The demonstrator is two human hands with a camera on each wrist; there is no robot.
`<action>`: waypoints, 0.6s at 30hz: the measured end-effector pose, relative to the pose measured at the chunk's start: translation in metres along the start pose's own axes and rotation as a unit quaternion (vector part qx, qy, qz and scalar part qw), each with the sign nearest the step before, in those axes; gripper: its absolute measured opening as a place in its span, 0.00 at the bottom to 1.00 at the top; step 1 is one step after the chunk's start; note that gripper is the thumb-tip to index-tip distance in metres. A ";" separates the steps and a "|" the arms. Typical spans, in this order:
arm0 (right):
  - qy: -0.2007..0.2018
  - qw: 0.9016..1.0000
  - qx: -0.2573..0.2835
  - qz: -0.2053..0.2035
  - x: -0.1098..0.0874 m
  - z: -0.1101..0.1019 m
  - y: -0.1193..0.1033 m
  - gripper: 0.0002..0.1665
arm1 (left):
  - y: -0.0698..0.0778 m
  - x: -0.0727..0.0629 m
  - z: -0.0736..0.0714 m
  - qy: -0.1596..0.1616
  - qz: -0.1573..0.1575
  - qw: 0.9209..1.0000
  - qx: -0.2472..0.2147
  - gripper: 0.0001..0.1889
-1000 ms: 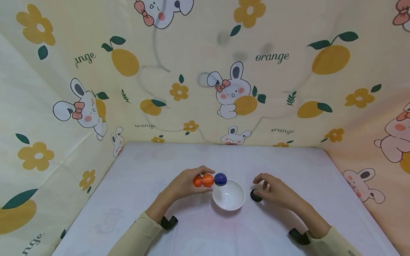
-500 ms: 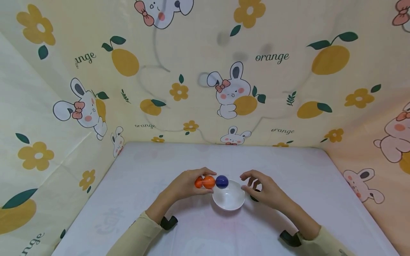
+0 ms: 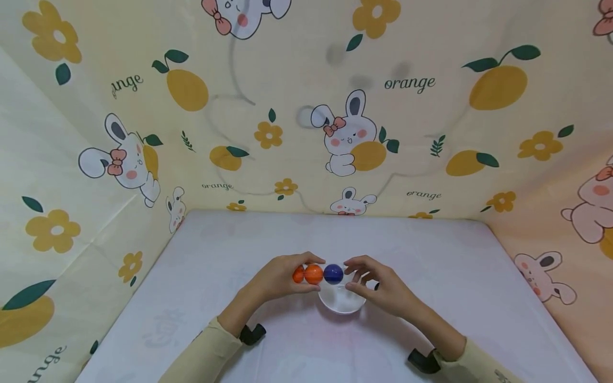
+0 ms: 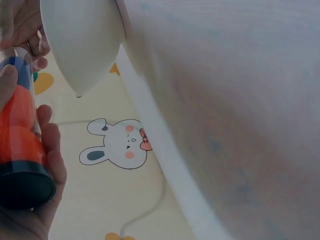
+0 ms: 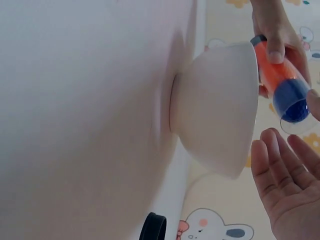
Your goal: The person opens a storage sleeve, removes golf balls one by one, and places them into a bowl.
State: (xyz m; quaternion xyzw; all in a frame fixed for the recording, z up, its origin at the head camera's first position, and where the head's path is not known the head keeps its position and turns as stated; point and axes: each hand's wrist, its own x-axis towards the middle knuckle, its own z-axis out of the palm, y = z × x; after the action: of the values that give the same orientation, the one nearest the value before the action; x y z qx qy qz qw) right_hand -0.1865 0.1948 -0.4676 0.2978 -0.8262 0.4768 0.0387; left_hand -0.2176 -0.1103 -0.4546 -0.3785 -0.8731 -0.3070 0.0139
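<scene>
My left hand (image 3: 280, 275) grips a clear plastic tube (image 4: 22, 117) lying nearly level above the white bowl (image 3: 342, 304). Orange balls (image 3: 313, 274) and a blue ball (image 3: 333, 274) show in a row inside it, the blue one nearest its clear end. A black cap (image 4: 25, 185) closes the other end, by my left palm. My right hand (image 3: 380, 284) hovers beside the blue end, fingers spread and nothing in them. In the right wrist view its fingertips (image 5: 270, 134) are close to the tube's clear rim (image 5: 289, 127).
A separate black lid (image 5: 153, 227) lies on the white tabletop (image 3: 239, 239) right of the bowl, mostly hidden behind my right hand in the head view. Patterned cloth walls (image 3: 297, 159) rise at the back and on both sides.
My right hand has moved left, from over the black lid to the tube's blue end. The left hand keeps its grip and has shifted slightly right with the tube.
</scene>
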 end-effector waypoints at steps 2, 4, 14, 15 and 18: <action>-0.002 1.000 0.005 0.005 0.000 0.002 -0.001 0.25 | 0.001 -0.001 -0.001 0.001 0.000 1.000 0.002 0.29; -0.002 1.000 0.008 0.011 0.000 0.003 -0.003 0.25 | 0.003 -0.001 -0.002 0.002 0.002 1.000 0.004 0.29; 0.000 0.999 0.023 0.027 -0.001 0.006 -0.005 0.25 | 0.007 -0.002 -0.004 0.001 0.021 0.998 0.052 0.30; -0.001 0.999 0.024 0.028 -0.001 0.006 -0.005 0.25 | 0.008 -0.002 -0.004 0.001 0.022 0.998 0.056 0.30; -0.002 0.999 0.024 0.033 -0.001 0.006 -0.006 0.25 | 0.010 -0.003 -0.005 0.002 0.026 0.997 0.067 0.30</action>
State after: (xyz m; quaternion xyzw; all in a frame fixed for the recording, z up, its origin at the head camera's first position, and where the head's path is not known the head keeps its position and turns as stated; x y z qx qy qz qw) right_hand -0.1814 0.1886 -0.4667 0.2718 -0.8242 0.4967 0.0140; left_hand -0.2100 -0.1092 -0.4463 -0.3991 -0.8814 -0.2478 0.0491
